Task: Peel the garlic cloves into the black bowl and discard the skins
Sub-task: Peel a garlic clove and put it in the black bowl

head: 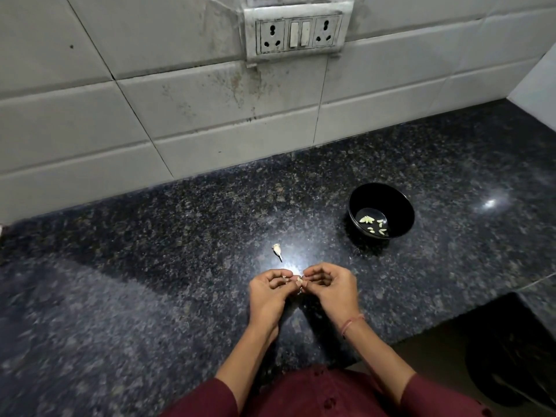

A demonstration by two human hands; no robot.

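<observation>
My left hand point(269, 291) and my right hand point(329, 288) meet fingertip to fingertip just above the dark granite counter point(150, 266). Between them they pinch a small pale garlic clove point(298, 279); most of it is hidden by the fingers. A little beyond the hands, a garlic piece with a stem point(277, 250) lies on the counter. The black bowl point(400, 212) stands to the far right of the hands and holds several peeled cloves point(373, 225).
A tiled wall with a socket panel point(298, 33) rises behind the counter. The counter's front edge steps back at the lower right, where a dark bin point(511, 365) stands on the floor.
</observation>
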